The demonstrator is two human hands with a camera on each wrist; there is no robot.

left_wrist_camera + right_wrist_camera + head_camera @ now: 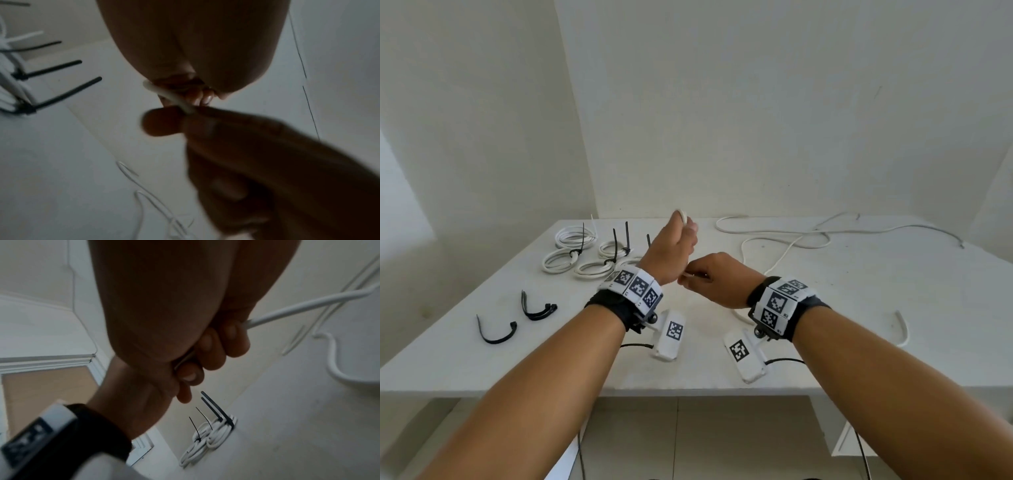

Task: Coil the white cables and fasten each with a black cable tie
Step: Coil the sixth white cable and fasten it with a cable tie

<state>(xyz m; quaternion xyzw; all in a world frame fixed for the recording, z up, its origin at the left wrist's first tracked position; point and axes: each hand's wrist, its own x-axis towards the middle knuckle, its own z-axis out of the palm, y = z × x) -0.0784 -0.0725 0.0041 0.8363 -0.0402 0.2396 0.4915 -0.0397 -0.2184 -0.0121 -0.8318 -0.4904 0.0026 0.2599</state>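
My left hand (683,236) is raised over the middle of the table, fingers curled round the end of a white cable (682,216). In the left wrist view that cable (170,95) crosses between its fingertips. Just below and to the right, my right hand (698,275) pinches the same cable; in the right wrist view the cable (308,305) leaves its curled fingers toward the right. The rest of this cable lies loose (743,246) at the back right. Several coiled cables fastened with black ties (574,254) lie at the back left.
Loose black cable ties (494,339) (534,313) lie near the table's left front edge. A short bent piece of white cable (902,329) rests at the right. The white table (825,325) stands against a white wall; its front edge is below my forearms.
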